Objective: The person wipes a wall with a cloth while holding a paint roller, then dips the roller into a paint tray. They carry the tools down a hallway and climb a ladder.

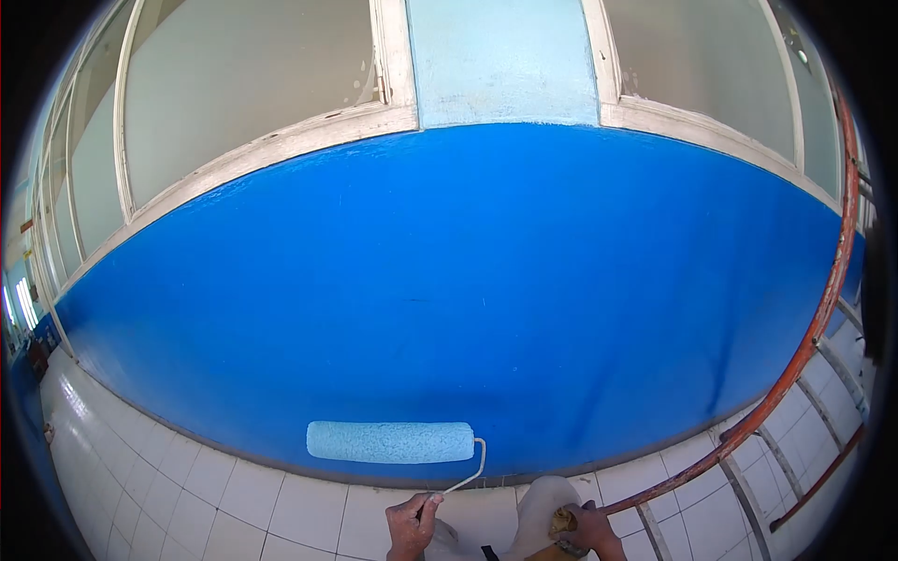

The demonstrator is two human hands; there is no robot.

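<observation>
My left hand point(412, 525) is closed round the grip of a paint roller point(391, 442), at the bottom of the view. The roller's fluffy light-blue sleeve lies level in front of the lower part of the bright blue wall point(486, 280), and its bent wire frame runs down to my fingers. My right hand point(591, 531) is beside my knee point(548, 500), fingers curled at a small crumpled tan-brown thing point(563, 520). What this is I cannot tell. Close by that hand, the red rail of a ladder point(776, 397) comes into view.
The ladder's rungs and rails curve along the right side over the white tiled floor point(234, 491). White-framed windows point(253, 93) stand above the blue wall, with a pale-blue pillar point(505, 61) between them. Dark items point(37, 355) lie far left.
</observation>
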